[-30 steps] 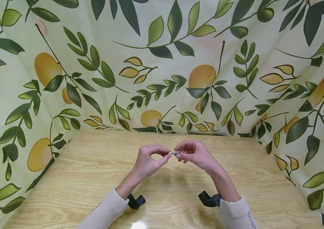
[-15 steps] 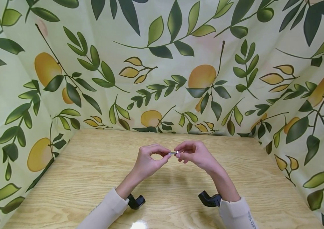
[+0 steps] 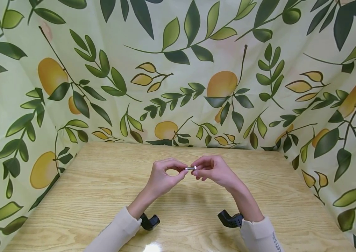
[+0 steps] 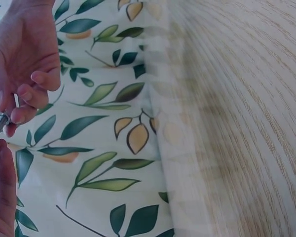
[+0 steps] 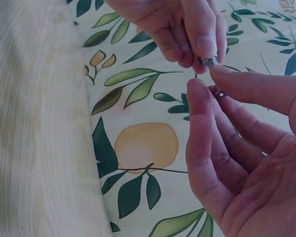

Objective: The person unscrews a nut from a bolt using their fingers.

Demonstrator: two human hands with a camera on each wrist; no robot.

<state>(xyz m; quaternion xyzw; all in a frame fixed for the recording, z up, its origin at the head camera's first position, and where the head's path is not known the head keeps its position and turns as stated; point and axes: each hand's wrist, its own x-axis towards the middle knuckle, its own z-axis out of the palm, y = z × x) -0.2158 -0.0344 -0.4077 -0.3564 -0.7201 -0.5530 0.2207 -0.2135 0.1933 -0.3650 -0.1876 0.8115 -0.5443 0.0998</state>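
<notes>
A small silver bolt (image 3: 191, 168) lies roughly level between my two hands, above the table. My left hand (image 3: 163, 176) pinches its left end between thumb and fingertips. At the head end, my right hand (image 3: 215, 170) has its thumb and forefinger around the bolt, with the head showing between them. Ridged thread on the bolt (image 5: 210, 61) shows in the right wrist view, beside the left thumb. A small shiny metal bit (image 5: 220, 93) peeks out behind the right fingers; its kind is unclear. In the left wrist view the bolt (image 4: 2, 120) is partly hidden by fingertips.
The hands are over a light wood-grain table (image 3: 102, 182). A cloth (image 3: 178, 77) printed with leaves and orange fruit rises behind it and along both sides. Black wrist cameras stick out from the left (image 3: 150, 222) and right (image 3: 230, 219) forearms, near the pale sleeves.
The right fingertips have shifted slightly around the bolt's head, and more of the head shows now. The left hand has stayed in place.
</notes>
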